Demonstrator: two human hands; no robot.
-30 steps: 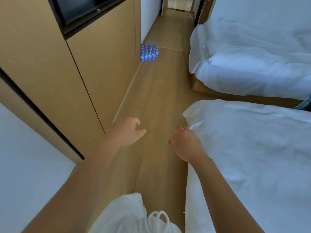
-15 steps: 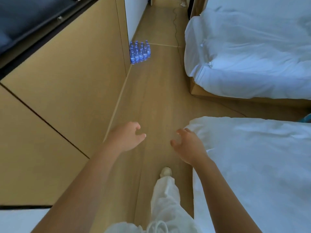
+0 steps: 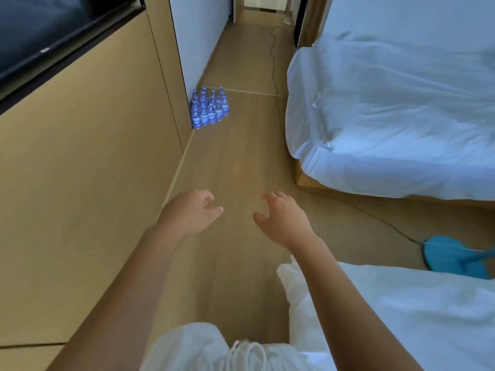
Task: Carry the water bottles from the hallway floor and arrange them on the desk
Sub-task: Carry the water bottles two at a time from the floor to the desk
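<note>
Since the earlier frame, the water bottles are appearing larger and nearer, the leg and shoe are no longer showing on the floor, and a blue slipper is now lying by the near bed. Both the left hand and right hand are hovering over the floor, fingers loosely curled, holding nothing. Bottles are standing clustered upright on the floor against the wall corner, well apart from both hands.
</note>
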